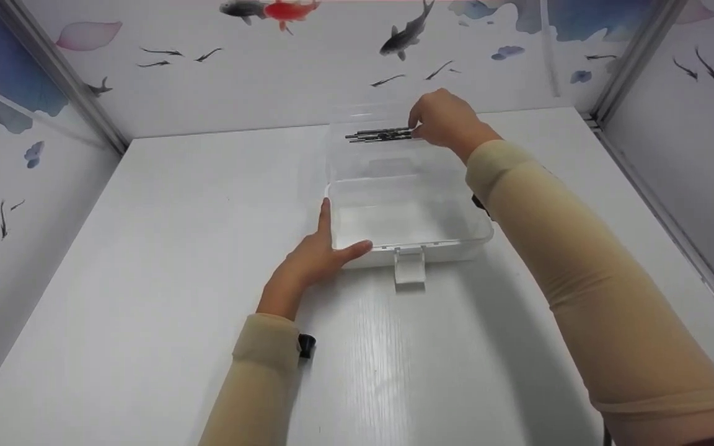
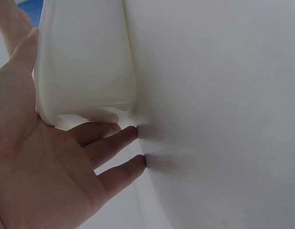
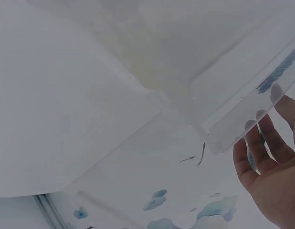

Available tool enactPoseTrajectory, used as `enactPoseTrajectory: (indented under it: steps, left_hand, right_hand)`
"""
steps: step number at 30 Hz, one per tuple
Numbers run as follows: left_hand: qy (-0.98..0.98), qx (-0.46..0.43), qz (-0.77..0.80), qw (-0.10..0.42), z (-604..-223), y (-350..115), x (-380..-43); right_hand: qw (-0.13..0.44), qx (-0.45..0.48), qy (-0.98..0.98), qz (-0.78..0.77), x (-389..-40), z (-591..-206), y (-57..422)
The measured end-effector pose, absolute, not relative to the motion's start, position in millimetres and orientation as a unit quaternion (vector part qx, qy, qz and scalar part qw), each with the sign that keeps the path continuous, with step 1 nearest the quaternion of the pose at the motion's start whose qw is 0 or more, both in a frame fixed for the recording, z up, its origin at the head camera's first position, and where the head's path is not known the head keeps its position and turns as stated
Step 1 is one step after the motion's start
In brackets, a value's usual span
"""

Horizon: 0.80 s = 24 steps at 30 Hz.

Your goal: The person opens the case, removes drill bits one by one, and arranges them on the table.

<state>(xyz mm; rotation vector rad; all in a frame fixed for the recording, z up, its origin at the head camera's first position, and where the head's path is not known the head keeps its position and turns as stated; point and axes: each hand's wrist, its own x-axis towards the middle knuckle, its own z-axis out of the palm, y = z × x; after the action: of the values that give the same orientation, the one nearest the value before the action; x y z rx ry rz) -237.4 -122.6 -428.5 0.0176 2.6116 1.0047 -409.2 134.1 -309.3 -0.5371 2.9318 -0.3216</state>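
Observation:
A clear plastic box (image 1: 409,217) sits on the white table, with its translucent lid (image 1: 357,164) raised at the back and a white latch (image 1: 409,267) hanging at the front. My left hand (image 1: 310,257) rests around the front left corner, thumb on the rim and index finger straight along the side. The left wrist view shows the other fingers (image 2: 121,143) reaching down to the table. My right hand (image 1: 447,121) holds the lid's upper edge; fingertips (image 3: 250,125) show through the plastic. A bundle of thin dark streaks (image 1: 379,135) appears on the lid beside it.
White walls (image 1: 332,74) printed with fish and blue shapes enclose the table (image 1: 177,248) at the back and sides. Metal corner posts (image 1: 636,59) stand at the back. The right sleeve (image 1: 592,279) passes over the table's right part.

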Motion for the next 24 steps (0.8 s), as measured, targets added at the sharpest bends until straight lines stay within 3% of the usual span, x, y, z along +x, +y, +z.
enactPoseTrajectory:
  steps: [24]
  left_hand:
    - [0.914, 0.006, 0.365, 0.174, -427.8, -123.3, -237.4]
  right_hand:
    - [0.054, -0.174, 0.978, -0.097, -418.4, -323.3, 137.3]
